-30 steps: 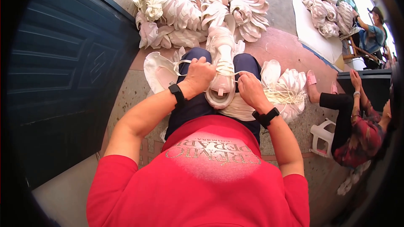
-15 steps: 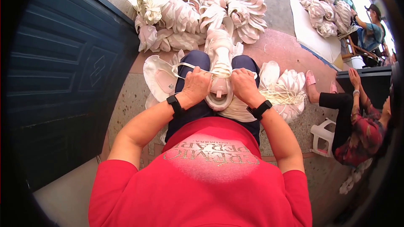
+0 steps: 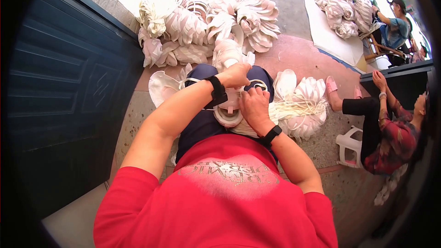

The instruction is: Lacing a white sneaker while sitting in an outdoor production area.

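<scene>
A pale pink and white shoe upper point(image 3: 226, 51) lies lengthwise between my thighs, its rounded white end toward my belly. My left hand point(image 3: 235, 74) reaches across its middle, fingers closed on a white shoelace point(image 3: 260, 82), and hides part of the lacing. Just nearer and to the right, my right hand point(image 3: 255, 105) is curled against the upper's side with lace at its fingertips. The lace forms a loop above the right knuckles. Another stretch of lace runs out left of my left wrist, over my thigh.
Heaped shoe uppers point(image 3: 188, 25) lie on the ground ahead. More uppers point(image 3: 305, 105) with cream laces lie beside my right leg, and a loose one point(image 3: 161, 87) by my left. A blue door point(image 3: 69, 78) stands left. At right are a white stool point(image 3: 350, 147) and a seated person point(image 3: 390, 133).
My hands were apart, each pulling a lace end sideways. Now the left has crossed rightward over the upper, and the right has come inward and lower. The view has shifted slightly.
</scene>
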Tool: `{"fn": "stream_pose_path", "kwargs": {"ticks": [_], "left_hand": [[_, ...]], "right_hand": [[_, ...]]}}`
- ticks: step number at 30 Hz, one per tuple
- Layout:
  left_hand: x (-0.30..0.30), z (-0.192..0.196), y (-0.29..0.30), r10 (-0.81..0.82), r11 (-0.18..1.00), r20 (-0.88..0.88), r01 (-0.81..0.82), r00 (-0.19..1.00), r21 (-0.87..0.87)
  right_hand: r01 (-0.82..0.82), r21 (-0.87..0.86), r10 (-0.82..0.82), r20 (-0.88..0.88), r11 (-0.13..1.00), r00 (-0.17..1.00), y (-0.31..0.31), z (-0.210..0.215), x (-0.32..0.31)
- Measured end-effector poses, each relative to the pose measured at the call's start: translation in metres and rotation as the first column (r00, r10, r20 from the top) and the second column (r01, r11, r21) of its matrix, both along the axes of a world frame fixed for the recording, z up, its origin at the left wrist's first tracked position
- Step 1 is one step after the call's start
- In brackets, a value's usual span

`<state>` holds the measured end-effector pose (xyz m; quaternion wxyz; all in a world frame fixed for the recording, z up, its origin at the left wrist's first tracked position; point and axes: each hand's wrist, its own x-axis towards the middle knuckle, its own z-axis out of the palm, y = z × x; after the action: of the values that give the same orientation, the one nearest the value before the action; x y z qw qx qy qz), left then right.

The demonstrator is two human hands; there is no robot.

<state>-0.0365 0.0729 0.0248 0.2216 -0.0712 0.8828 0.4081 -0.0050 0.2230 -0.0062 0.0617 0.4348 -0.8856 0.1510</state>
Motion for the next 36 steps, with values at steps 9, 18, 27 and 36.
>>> {"fn": "stream_pose_path", "kwargs": {"ticks": [9, 18, 27, 36], "left_hand": [[-0.001, 0.01, -0.026, 0.285, 0.711, 0.286, -0.402, 0.915, 0.577], [-0.005, 0.039, -0.06, 0.454, 0.411, 0.315, -0.51, 0.834, 0.756], [0.001, 0.011, 0.006, 0.185, 0.861, 0.39, -0.34, 0.902, 0.379], [0.05, 0.004, -0.056, 0.175, 0.984, -0.032, -0.173, 0.984, 0.053]], "right_hand": [[-0.157, 0.128, 0.167, -0.07, 0.979, 0.984, -0.001, 0.016, -0.006], [-0.335, -0.047, 0.323, -0.165, 0.941, 0.932, -0.002, 0.025, -0.019], [-0.135, -0.733, -0.104, -0.271, 0.667, 0.957, 0.024, 0.204, -0.053], [0.412, -0.854, 0.466, 0.519, 0.318, 0.716, 0.037, 0.204, -0.074]]}}
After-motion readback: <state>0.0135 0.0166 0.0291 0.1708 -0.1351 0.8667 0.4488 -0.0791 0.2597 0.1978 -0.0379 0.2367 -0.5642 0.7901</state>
